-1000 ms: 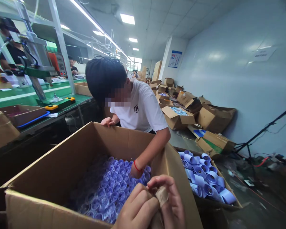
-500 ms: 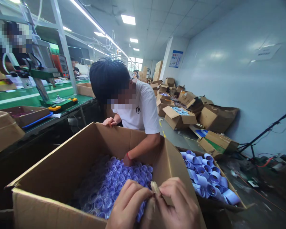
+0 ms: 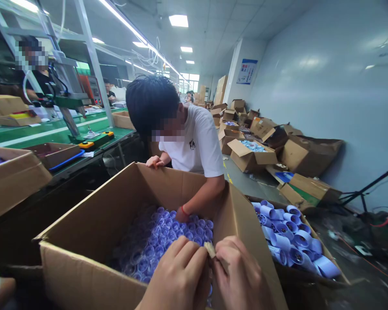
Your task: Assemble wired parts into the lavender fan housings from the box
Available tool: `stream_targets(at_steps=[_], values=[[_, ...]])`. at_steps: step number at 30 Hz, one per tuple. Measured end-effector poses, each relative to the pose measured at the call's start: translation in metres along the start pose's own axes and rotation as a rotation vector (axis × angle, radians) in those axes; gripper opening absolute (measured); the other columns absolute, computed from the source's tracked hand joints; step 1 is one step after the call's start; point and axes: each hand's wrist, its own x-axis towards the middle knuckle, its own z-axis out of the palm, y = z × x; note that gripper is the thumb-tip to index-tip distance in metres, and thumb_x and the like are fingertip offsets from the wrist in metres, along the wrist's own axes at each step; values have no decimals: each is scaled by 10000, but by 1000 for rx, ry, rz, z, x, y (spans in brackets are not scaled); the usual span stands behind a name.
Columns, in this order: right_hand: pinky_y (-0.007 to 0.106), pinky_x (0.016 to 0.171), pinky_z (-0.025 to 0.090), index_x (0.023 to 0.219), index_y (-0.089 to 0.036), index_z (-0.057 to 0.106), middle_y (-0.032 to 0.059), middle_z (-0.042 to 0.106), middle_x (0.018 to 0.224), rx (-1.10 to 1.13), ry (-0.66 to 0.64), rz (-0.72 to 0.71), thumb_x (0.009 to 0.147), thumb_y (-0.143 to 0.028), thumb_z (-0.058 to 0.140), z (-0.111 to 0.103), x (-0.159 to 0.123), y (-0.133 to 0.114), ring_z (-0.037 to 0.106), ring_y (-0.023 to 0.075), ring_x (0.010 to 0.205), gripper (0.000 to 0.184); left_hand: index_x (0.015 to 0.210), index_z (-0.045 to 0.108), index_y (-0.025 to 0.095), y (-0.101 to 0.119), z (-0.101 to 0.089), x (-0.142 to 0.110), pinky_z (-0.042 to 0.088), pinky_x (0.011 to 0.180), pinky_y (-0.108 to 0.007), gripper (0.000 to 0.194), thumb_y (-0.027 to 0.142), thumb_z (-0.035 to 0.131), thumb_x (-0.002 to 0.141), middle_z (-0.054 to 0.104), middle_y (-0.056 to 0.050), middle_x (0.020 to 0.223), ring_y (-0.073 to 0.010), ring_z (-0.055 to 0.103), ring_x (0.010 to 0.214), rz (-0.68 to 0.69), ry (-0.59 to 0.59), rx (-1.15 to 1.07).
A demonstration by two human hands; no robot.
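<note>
My left hand (image 3: 183,275) and my right hand (image 3: 241,273) meet at the near right of a large open cardboard box (image 3: 84,267). Between their pinched fingertips is a small torn beige scrap (image 3: 210,249) that looks like cardboard; whether it is still joined to the box rim is hidden by my hands. Inside the box, clear-and-purple plastic cups (image 3: 158,237) stand packed in rows. Across from me, a co-worker in a white T-shirt (image 3: 202,137) reaches one hand (image 3: 182,214) down among the cups and rests the other on the far rim.
To the right, a second box holds purple cylinders (image 3: 292,237). A black tripod (image 3: 364,198) stands beyond it. On the left runs a green workbench (image 3: 16,135) with a press machine (image 3: 71,99). Opened cartons (image 3: 252,155) line the floor by the wall.
The view has shifted, so the surroundings sit further right. My hands keep pinching the scrap, with the left turned more knuckles-up. Part of another person's arm has appeared at lower left.
</note>
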Motion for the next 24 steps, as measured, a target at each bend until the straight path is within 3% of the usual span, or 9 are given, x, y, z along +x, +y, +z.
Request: stream_targets(at_steps=[5,9,13,17,19,21,24], values=[[240,509,426,857,-231,467,-28,541,624,40,-18,29,866,-58,448,-2,-2,5,532,126,560,174,663,495,172,3,-1,10,387,521,-230,179,44,483,787,532,-8,601,-128,455,586,-68,-4,-95],[247,492,399,840,-229,490,-23,545,613,-7,-41,68,910,-134,417,-7,2,6,533,137,547,138,689,495,175,5,5,9,394,530,-236,148,63,490,786,527,-8,608,-131,449,588,-17,38,-142],[265,518,401,877,-211,517,-4,580,636,-50,-180,3,939,-145,359,-13,9,7,540,154,572,182,707,501,180,5,15,5,417,553,-253,155,62,477,804,549,-19,635,-141,459,611,20,26,-160],[268,525,385,772,-217,524,6,593,651,-31,-282,-19,907,-74,333,-14,12,15,536,160,588,275,725,522,178,1,24,2,455,594,-282,142,69,486,809,573,-30,668,-153,484,632,29,3,-153],[248,519,377,701,-217,505,-8,572,640,66,-301,94,878,-75,392,-10,9,22,530,144,581,253,730,525,177,-1,28,-1,471,611,-284,145,58,478,799,577,-32,679,-153,500,642,-4,-9,-168],[217,498,370,659,-213,481,-37,526,598,230,-271,316,843,-129,497,-4,4,27,503,118,539,203,793,548,173,-3,32,-4,479,613,-273,141,54,471,790,590,-40,708,-154,523,665,-28,12,-218],[185,476,379,637,-213,436,-70,434,557,583,-112,673,817,-307,595,8,-6,25,440,88,493,258,965,576,175,-6,37,-9,493,615,-261,211,78,481,805,616,-56,769,-161,563,708,-40,93,-287]])
